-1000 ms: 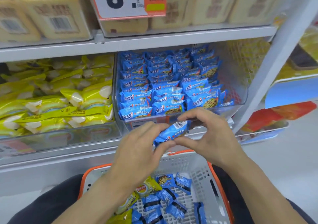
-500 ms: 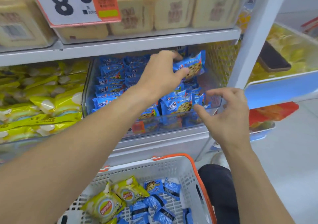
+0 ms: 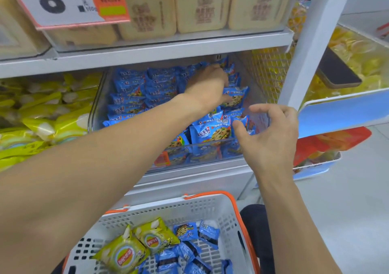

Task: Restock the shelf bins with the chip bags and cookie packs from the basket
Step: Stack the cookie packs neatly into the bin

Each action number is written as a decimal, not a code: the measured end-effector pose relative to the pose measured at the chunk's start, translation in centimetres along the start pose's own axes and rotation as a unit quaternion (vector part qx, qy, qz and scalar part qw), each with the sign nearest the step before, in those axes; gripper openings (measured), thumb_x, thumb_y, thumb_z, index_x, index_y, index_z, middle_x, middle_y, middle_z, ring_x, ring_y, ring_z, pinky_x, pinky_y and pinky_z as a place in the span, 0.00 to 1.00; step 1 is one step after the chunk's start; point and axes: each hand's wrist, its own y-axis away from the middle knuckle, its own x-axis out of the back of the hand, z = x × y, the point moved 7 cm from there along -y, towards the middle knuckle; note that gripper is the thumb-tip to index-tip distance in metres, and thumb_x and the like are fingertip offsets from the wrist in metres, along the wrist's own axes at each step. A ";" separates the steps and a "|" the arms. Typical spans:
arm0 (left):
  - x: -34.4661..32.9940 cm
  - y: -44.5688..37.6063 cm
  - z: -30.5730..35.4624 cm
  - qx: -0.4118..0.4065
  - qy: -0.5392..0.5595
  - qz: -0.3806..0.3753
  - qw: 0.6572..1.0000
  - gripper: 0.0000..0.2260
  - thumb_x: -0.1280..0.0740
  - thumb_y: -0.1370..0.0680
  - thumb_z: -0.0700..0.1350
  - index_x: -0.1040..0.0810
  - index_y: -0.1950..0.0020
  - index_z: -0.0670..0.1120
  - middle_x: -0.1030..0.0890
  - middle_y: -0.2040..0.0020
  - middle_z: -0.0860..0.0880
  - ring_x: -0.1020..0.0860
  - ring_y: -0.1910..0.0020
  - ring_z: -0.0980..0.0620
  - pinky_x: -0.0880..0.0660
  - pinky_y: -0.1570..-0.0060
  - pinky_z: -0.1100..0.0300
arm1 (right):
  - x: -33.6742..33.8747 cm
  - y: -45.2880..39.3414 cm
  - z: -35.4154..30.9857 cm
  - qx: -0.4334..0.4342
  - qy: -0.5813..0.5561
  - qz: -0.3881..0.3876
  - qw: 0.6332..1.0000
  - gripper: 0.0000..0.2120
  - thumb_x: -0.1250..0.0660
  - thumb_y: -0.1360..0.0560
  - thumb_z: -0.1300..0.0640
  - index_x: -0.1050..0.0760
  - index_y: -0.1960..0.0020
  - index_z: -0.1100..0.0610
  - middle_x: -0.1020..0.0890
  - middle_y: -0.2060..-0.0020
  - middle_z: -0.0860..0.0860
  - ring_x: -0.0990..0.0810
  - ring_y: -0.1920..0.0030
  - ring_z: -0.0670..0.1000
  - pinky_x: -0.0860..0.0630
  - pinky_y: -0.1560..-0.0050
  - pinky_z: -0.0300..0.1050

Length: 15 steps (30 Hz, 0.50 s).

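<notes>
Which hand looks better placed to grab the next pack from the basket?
Probably the right hand: it hovers at the bin's front holding nothing, closer to the basket. The left hand is deep in the cookie bin, busy on a blue cookie pack.

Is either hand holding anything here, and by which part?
Left hand pinches a blue cookie pack at its left edge; right hand holds nothing.

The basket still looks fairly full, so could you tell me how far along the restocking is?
Done: the cookie bin is nearly full. In hand: the left hand sets a cookie pack there; the right hand hovers empty. Left: chip bags and more cookie packs in the basket.
</notes>
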 end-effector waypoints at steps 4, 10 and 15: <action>0.0 -0.5 0.0 0.005 0.003 0.033 0.999 0.15 0.23 0.28 0.50 0.22 0.47 0.46 0.24 0.44 0.47 0.24 0.47 0.45 0.30 0.55 0.54 | -0.2 -0.1 0.2 -0.007 0.002 -0.009 1.000 0.15 0.22 0.32 0.58 0.20 0.48 0.54 0.30 0.51 0.49 0.29 0.47 0.49 0.42 0.51 0.16; -0.2 -0.6 -0.5 0.020 0.002 -0.015 1.000 0.17 0.25 0.26 0.54 0.21 0.65 0.42 0.20 0.65 0.45 0.22 0.63 0.44 0.25 0.61 0.53 | -0.3 -0.1 0.2 -0.007 0.017 -0.018 1.000 0.12 0.23 0.31 0.56 0.20 0.49 0.52 0.29 0.53 0.48 0.29 0.49 0.50 0.40 0.52 0.27; 1.1 3.1 -0.6 -0.072 -0.019 -0.018 0.997 0.17 0.43 0.23 0.55 0.18 0.55 0.49 0.18 0.56 0.47 0.25 0.53 0.43 0.27 0.43 0.47 | -0.1 0.1 0.2 -0.015 0.008 -0.016 1.000 0.09 0.26 0.29 0.56 0.21 0.49 0.51 0.25 0.52 0.49 0.26 0.47 0.53 0.40 0.51 0.33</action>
